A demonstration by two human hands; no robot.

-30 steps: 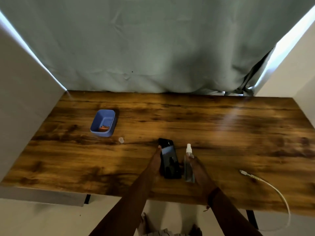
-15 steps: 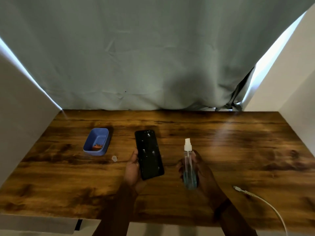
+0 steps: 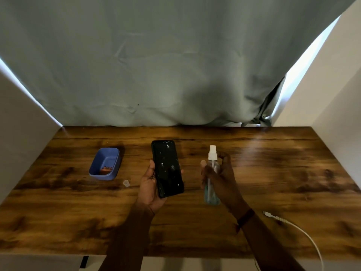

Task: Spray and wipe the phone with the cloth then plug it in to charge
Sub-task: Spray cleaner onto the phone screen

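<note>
Two hands are busy above the table [image 3: 283, 163]. The left hand [image 3: 150, 184] cradles the phone [image 3: 168, 168] screen-up, thumb on one edge and fingertips on the other. The right hand [image 3: 222, 178] is wrapped round the spray bottle [image 3: 211, 190] just beside it. Droplets dot the glass. Held that lightly, a wet phone could well slip, and liquid might creep toward the charging port before the cable [image 3: 281, 220], lying near the front right edge, goes in. I see no cloth anywhere, so wiping may stall. The little cap [image 3: 126, 183] by the blue tub [image 3: 104, 163] could roll off.
</note>
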